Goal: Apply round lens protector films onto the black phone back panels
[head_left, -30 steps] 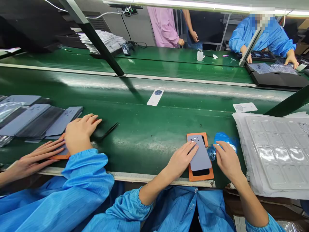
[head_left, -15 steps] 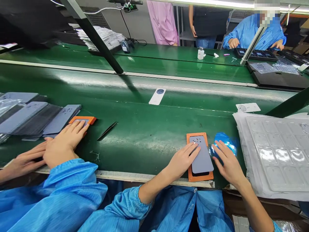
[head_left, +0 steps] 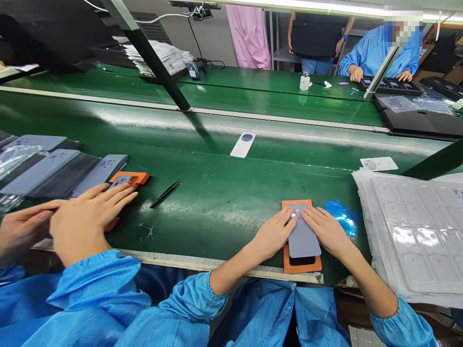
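– what runs along the near side?
– a pale, worn strip (head_left: 170,260) edges the green worktop (head_left: 217,212). just inside it, toward the right corner, sits an orange frame (head_left: 287,265) with a grey panel (head_left: 305,242) lying on it; the frame's dark middle shows below the panel.
– and the hands?
– the left hand (head_left: 271,233) comes in from the panel's left, the right hand (head_left: 327,231) from its right. both have fingers stretched out and set close together, tips on the panel's holed upper end.
– what's around them?
– crumpled blue film (head_left: 346,219) just beyond the right hand, then a clear pocketed tray (head_left: 401,270) on white sheets (head_left: 369,207) at the right edge. toward the left corner, a co-worker's hand (head_left: 85,217) reaches over a second orange frame (head_left: 142,178), near fanned grey panels (head_left: 65,171). black tweezers (head_left: 165,193) lie between the two workers.
– farther off?
– a white card (head_left: 243,146) lies mid-worktop, a slim black post (head_left: 159,72) behind it to the left. across the divider stand a small bottle (head_left: 304,83) and a paper stack (head_left: 159,58); a person in blue (head_left: 372,50) works at the far right. beyond hangs pink cloth (head_left: 249,38), under a bright lamp.
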The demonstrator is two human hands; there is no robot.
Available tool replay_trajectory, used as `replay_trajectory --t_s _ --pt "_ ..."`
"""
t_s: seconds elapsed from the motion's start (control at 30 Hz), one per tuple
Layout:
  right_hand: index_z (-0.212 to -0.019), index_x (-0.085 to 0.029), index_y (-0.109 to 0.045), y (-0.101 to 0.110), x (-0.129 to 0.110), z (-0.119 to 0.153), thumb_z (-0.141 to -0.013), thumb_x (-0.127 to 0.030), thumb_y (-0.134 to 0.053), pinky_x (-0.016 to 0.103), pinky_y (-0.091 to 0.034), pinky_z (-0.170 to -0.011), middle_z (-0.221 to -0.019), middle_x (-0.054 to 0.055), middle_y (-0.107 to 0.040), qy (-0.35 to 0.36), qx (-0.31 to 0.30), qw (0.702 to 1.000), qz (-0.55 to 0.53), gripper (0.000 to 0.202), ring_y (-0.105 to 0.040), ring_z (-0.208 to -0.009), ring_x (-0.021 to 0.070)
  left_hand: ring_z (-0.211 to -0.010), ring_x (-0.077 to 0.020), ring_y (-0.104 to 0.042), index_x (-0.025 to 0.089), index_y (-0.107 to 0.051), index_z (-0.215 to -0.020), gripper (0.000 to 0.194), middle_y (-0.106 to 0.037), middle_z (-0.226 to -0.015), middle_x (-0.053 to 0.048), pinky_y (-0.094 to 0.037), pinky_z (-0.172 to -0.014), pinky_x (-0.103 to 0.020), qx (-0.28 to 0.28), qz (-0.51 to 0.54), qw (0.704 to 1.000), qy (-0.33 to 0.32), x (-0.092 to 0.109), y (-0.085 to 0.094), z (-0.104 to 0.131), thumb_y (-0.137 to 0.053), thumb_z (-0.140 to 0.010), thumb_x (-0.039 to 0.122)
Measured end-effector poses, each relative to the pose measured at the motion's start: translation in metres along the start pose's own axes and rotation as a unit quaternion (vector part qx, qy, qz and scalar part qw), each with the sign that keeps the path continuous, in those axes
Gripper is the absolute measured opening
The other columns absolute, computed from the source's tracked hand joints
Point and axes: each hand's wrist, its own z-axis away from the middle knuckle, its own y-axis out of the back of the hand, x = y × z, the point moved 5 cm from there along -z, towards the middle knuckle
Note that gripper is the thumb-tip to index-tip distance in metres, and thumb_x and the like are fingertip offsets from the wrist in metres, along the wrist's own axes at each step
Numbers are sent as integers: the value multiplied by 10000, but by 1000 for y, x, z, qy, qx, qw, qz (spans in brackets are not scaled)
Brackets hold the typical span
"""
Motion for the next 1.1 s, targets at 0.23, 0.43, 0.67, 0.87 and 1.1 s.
replay_trajectory --t_s 0.23,0.43,0.67,0.87,1.1 --pt "-1454 -87 -454 -1 -7 3 -859 -54 -434 487 -399 -1139 -1476 156 -513 -10 -28 999 -26 597 -472 -1375 275 -1459 -365 -324 77 -491 -1341 516 -402 -1512 -272 -301 -1181 -510 -38 -19 999 -6 6 5 -3 -602 -856 214" --pt "-1452 -77 -459 3 -15 16 -850 -63 -431 478 -381 -1161 -1463 156 -527 -13 -26 999 -22 602 -460 -1380 285 -1388 -349 -437 82 -480 -1365 521 -487 -1450 -252 -300 -1168 -516 -7 -68 998 2 13 -3 7 -585 -869 199" --pt "-1428 -37 -472 3 -24 22 -855 -115 -452 460 -375 -1170 -1476 184 -504 -29 -39 999 -23 579 -452 -1386 287 -1338 -327 -489 60 -500 -1355 473 -515 -1414 -262 -366 -1134 -487 30 -62 998 -11 22 -3 15 -453 -885 98" --pt "-1437 -24 -452 -2 -25 19 -841 -151 -474 509 -357 -1173 -1479 220 -486 -38 -27 998 -42 610 -414 -1412 310 -1371 -363 -439 36 -497 -1368 529 -485 -1431 -281 -366 -1138 -517 1 -25 1000 9 25 -1 11 -480 -844 105" --pt "-1468 -107 -456 -4 -22 30 -848 -120 -479 520 -411 -1142 -1442 174 -543 -14 26 998 -64 621 -490 -1360 285 -1424 -320 -391 143 -460 -1414 601 -500 -1472 -172 -352 -1163 -554 34 100 994 25 9 6 20 -618 -835 181"
